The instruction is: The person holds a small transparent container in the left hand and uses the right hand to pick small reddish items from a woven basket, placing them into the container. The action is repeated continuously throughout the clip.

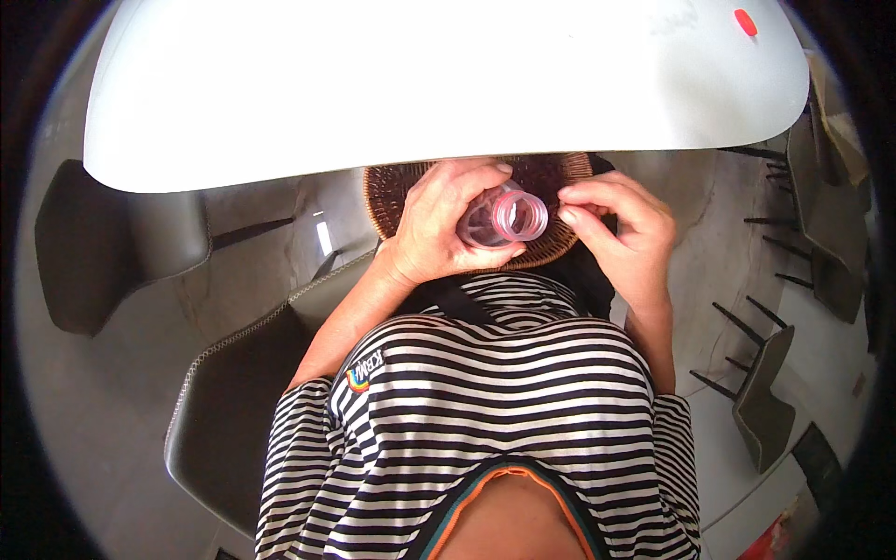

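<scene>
My left hand [434, 219] is wrapped round a clear plastic bottle [478, 224], its uncapped mouth tilted up toward me. The threaded neck looks pinkish. Just to the right of the mouth, my right hand [623, 217] has thumb and forefinger brought together in a pinch; anything between the fingertips is too small to make out. Below both hands a round brown wicker basket [385, 198] rests on my lap, partly hidden by my left hand and the bottle. Its contents look dark and cannot be told.
A white table [392, 84] spans the area ahead, its near edge just beyond the basket. On its far right lies a small red cap [745, 22]. Grey chairs stand at the left [121, 247] and right [765, 401], and I sit on a grey chair [233, 401].
</scene>
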Tool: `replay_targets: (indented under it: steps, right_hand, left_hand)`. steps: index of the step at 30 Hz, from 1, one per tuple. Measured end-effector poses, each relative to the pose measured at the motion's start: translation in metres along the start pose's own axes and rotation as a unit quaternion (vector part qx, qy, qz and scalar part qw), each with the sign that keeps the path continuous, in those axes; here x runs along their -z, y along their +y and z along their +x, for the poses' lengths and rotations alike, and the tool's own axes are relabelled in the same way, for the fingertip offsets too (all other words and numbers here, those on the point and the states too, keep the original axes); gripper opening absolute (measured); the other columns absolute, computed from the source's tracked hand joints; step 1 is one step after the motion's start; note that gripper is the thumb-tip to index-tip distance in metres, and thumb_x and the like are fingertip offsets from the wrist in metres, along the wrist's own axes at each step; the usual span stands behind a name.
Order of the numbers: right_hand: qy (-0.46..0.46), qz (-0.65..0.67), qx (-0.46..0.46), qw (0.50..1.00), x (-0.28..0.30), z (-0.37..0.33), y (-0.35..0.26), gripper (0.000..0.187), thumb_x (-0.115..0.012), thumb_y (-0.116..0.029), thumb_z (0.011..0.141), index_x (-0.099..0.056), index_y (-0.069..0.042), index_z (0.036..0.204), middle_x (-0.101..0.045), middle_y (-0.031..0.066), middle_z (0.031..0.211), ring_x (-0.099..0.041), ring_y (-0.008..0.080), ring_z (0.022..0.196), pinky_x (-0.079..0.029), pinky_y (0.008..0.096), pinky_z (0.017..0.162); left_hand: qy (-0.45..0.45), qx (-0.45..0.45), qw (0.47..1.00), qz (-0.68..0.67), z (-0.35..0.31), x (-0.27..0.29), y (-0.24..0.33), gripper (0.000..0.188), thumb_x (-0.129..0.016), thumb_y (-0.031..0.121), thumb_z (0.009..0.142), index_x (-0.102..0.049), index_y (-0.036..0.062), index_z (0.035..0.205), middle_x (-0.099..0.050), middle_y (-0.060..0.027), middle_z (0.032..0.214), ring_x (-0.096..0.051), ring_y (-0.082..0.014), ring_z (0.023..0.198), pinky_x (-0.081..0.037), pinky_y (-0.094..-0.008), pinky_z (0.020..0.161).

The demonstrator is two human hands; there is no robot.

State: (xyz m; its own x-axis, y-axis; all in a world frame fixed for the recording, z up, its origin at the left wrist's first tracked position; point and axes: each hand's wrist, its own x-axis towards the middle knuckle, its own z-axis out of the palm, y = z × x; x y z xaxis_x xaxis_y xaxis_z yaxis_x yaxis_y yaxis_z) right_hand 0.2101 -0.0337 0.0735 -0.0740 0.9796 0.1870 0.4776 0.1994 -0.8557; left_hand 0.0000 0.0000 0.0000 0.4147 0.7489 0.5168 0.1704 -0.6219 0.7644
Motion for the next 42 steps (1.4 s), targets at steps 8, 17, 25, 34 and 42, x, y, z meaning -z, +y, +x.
replay_targets:
  steps: [8,17,25,34,42]
  right_hand:
    - [-0.047,0.045,0.111,0.992,0.010,0.030,-0.037,0.023,-0.073,0.010,0.069,-0.068,0.001,0.090,-0.067,0.0103,0.083,-0.062,0.0168,0.071,-0.049,0.0251,0.062]
    - [0.014,-0.051,0.219,0.974,-0.012,0.030,-0.033,0.020,-0.079,0.000,0.069,-0.068,-0.003,0.086,-0.065,0.0078,0.079,-0.062,0.0172,0.066,-0.050,0.0276,0.057]
    - [0.066,-0.147,0.058,0.985,-0.021,0.013,0.015,0.014,-0.075,-0.006,0.076,-0.068,-0.004,0.087,-0.065,0.0108,0.081,-0.064,0.0234,0.068,-0.052,0.0319,0.060]
    - [-0.118,-0.363,0.077,0.921,-0.072,-0.026,0.107,0.008,-0.060,-0.008,0.073,-0.063,-0.004,0.079,-0.059,0.0116,0.079,-0.064,0.0296,0.075,-0.054,0.0395,0.064]
    - [0.001,-0.085,-0.066,0.994,-0.031,0.000,0.042,0.013,-0.077,-0.002,0.072,-0.069,-0.003,0.083,-0.065,0.0068,0.077,-0.059,0.0162,0.060,-0.047,0.0278,0.054]
  left_hand:
    - [0.012,-0.027,1.000,0.002,0.020,-0.005,-0.010,0.068,-0.089,0.026,0.057,-0.058,0.0072,0.115,-0.063,-0.0114,0.108,-0.063,-0.0292,0.097,-0.053,-0.0391,0.082]
    - [0.006,-0.025,1.000,0.011,0.012,0.002,-0.010,0.067,-0.089,0.026,0.057,-0.057,0.0077,0.114,-0.063,-0.0110,0.108,-0.063,-0.0290,0.096,-0.053,-0.0391,0.081]
    - [0.010,-0.026,0.999,0.016,0.001,0.012,-0.014,0.071,-0.090,0.027,0.056,-0.057,0.0072,0.116,-0.062,-0.0126,0.111,-0.063,-0.0301,0.099,-0.053,-0.0395,0.084]
    - [-0.007,-0.021,1.000,0.013,-0.002,0.013,-0.013,0.071,-0.090,0.027,0.057,-0.057,0.0072,0.116,-0.062,-0.0124,0.111,-0.062,-0.0306,0.099,-0.052,-0.0399,0.084]
    - [0.006,-0.019,1.000,0.013,-0.002,0.016,-0.013,0.071,-0.089,0.026,0.057,-0.056,0.0070,0.117,-0.063,-0.0120,0.110,-0.062,-0.0303,0.099,-0.052,-0.0398,0.084]
